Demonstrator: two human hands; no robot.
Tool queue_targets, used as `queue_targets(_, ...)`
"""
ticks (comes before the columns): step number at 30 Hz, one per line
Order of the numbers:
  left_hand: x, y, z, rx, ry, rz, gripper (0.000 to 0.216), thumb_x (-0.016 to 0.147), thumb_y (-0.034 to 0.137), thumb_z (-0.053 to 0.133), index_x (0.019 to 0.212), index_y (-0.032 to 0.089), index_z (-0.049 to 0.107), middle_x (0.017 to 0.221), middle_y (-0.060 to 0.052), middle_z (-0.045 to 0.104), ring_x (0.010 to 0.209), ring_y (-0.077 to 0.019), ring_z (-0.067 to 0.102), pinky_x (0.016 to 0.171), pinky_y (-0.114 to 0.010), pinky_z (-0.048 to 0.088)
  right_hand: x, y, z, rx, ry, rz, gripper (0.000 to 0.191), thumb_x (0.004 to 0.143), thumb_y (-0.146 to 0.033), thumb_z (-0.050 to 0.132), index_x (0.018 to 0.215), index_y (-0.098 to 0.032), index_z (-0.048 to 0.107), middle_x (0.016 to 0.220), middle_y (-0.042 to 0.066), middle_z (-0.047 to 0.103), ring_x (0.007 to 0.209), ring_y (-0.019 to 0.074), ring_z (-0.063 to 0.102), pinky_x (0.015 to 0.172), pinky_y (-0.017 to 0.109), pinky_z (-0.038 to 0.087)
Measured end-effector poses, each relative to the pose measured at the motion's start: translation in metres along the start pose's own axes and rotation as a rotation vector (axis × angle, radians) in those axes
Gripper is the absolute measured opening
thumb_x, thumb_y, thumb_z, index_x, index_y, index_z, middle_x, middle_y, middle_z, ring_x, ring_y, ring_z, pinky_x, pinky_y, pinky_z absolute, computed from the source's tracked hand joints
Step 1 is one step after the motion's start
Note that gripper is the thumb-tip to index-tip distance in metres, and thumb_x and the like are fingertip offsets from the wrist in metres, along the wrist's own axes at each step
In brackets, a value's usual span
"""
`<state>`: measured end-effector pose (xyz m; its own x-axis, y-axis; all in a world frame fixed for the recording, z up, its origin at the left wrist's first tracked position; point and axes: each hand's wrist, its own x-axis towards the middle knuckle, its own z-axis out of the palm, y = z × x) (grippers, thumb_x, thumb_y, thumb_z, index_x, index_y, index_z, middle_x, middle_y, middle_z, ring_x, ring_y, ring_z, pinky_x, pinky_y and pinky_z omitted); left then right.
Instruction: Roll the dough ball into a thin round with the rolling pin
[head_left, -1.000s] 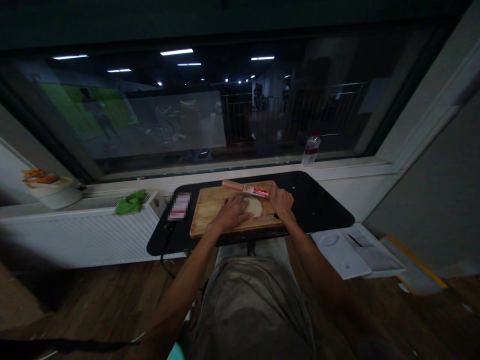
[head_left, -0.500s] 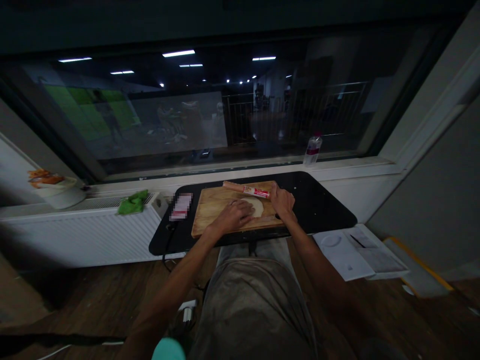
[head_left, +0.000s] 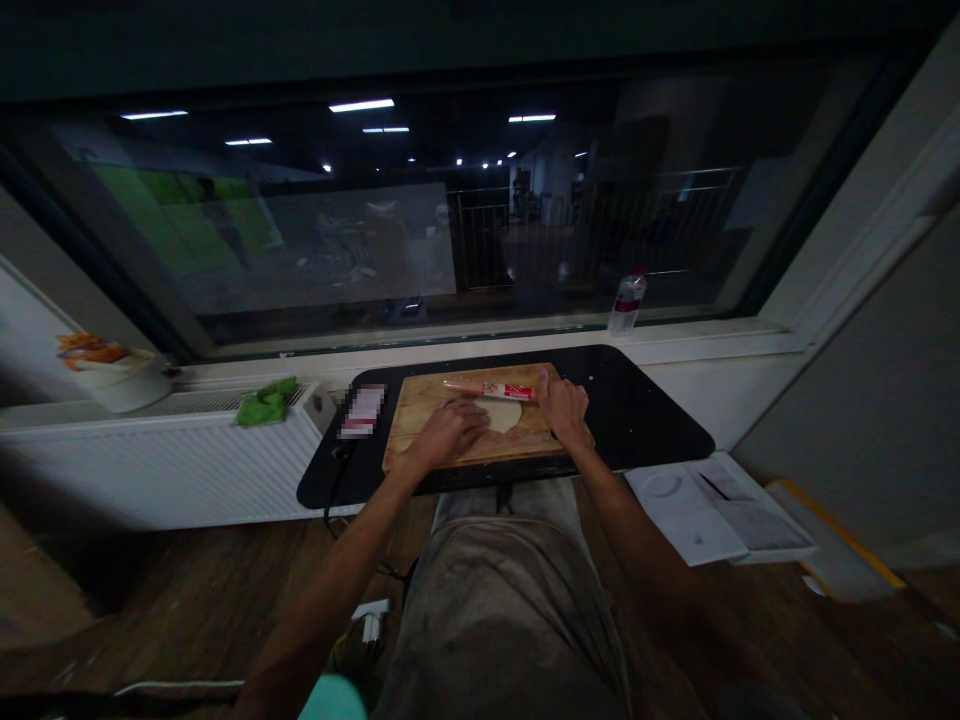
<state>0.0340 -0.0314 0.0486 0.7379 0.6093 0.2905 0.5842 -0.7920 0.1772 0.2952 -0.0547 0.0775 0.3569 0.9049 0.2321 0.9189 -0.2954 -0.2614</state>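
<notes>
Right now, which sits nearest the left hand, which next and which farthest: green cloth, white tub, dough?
From the left hand, in the head view:
1. Dough: right at it, on the wooden board.
2. Green cloth: left, on the radiator.
3. White tub: farther left.

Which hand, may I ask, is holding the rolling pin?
The right hand, gripping one end of the rolling pin; the left hand covers part of the dough.

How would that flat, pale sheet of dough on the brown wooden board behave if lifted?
The flat, pale sheet of dough looks thin, so it would probably droop. Lying spread on the brown wooden board, it might cling slightly and stretch when peeled.
</notes>
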Motion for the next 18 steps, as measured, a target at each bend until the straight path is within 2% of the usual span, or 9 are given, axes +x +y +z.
queue_targets(3, 0.004, 0.007, -0.002, 0.036, 0.114, -0.127, 0.042, 0.122, 0.036, 0.045, 0.118, 0.024, 0.085, 0.129, -0.014, 0.085, 0.134, -0.0327, 0.072, 0.127, -0.055, 0.05, -0.001, -0.003, -0.001, -0.054, -0.003, -0.043, 0.072, 0.128, -0.04, 0.023, 0.129, -0.011, 0.088, 0.131, 0.027, 0.086, 0.129, 0.0327, 0.082, 0.118, 0.041, 0.052)
queue_targets(5, 0.01, 0.008, -0.004, 0.086, 0.201, -0.246, 0.041, 0.121, 0.035, 0.044, 0.132, 0.022, 0.081, 0.137, -0.016, 0.08, 0.137, -0.0356, 0.067, 0.125, -0.057, 0.05, -0.001, -0.004, -0.002, -0.075, -0.015, -0.083, 0.072, 0.127, -0.039, 0.023, 0.126, -0.01, 0.089, 0.132, 0.027, 0.086, 0.129, 0.0325, 0.081, 0.119, 0.041, 0.051)
queue_targets(8, 0.023, 0.002, -0.005, 0.097, 0.264, -0.35, 0.046, 0.119, 0.033, 0.046, 0.158, 0.018, 0.068, 0.156, -0.019, 0.069, 0.146, -0.037, 0.06, 0.127, -0.055, 0.047, 0.0, -0.005, -0.002, -0.094, -0.026, -0.116, 0.071, 0.127, -0.038, 0.025, 0.123, -0.009, 0.09, 0.132, 0.027, 0.086, 0.129, 0.0315, 0.081, 0.12, 0.041, 0.049)
queue_targets(11, 0.04, -0.011, -0.002, 0.079, 0.248, -0.395, 0.051, 0.12, 0.029, 0.041, 0.166, 0.019, 0.06, 0.158, -0.019, 0.067, 0.15, -0.0359, 0.057, 0.131, -0.055, 0.044, -0.001, -0.005, 0.0, -0.091, -0.012, -0.108, 0.064, 0.126, -0.037, 0.032, 0.126, -0.011, 0.09, 0.132, 0.024, 0.086, 0.128, 0.0323, 0.081, 0.118, 0.041, 0.051)
queue_targets(15, 0.06, -0.024, 0.006, 0.095, 0.135, -0.399, 0.056, 0.113, 0.021, 0.049, 0.167, 0.016, 0.06, 0.158, -0.02, 0.068, 0.153, -0.0352, 0.057, 0.134, -0.052, 0.043, -0.001, -0.002, 0.003, -0.064, 0.01, -0.083, 0.048, 0.119, -0.033, 0.046, 0.132, -0.016, 0.089, 0.135, 0.02, 0.085, 0.13, 0.0327, 0.079, 0.111, 0.038, 0.055)
queue_targets(18, 0.067, -0.028, 0.012, 0.106, 0.077, -0.393, 0.061, 0.107, 0.018, 0.054, 0.168, 0.015, 0.06, 0.158, -0.022, 0.068, 0.153, -0.0365, 0.059, 0.136, -0.054, 0.04, 0.005, 0.002, 0.002, -0.081, 0.012, -0.167, 0.046, 0.118, -0.03, 0.046, 0.137, -0.018, 0.086, 0.147, 0.018, 0.08, 0.138, 0.0319, 0.072, 0.114, 0.038, 0.053)
